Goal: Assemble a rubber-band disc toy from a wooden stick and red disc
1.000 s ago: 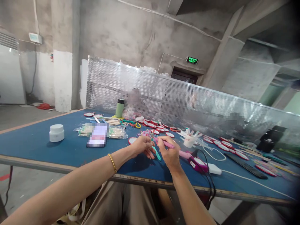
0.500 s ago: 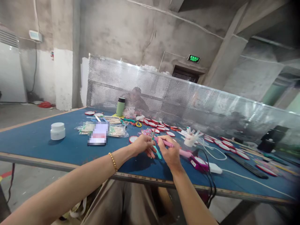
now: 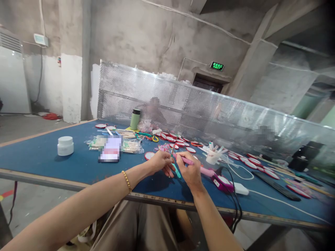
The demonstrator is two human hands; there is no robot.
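My left hand [image 3: 160,161] pinches a thin teal stick [image 3: 176,169] above the blue table [image 3: 39,157]. My right hand [image 3: 190,169] grips a pink pen-like tool [image 3: 186,160], its tip touching the teal stick near my left fingertips. Both hands meet over the table's middle, close to the front edge. A gold bead bracelet [image 3: 126,181] circles my left wrist. A pink and magenta corded device [image 3: 220,181] lies just to the right of my right hand.
Several red-rimmed round discs [image 3: 175,140], bags of wooden sticks [image 3: 128,146], a white jar [image 3: 65,145], a green bottle [image 3: 135,119], a white cup [image 3: 212,157], a white adapter [image 3: 240,188] and a black strip [image 3: 276,185] lie about. A perforated metal screen [image 3: 209,111] backs the table; people sit behind it.
Both hands hold their grips and stay almost still; the view shifted slightly.
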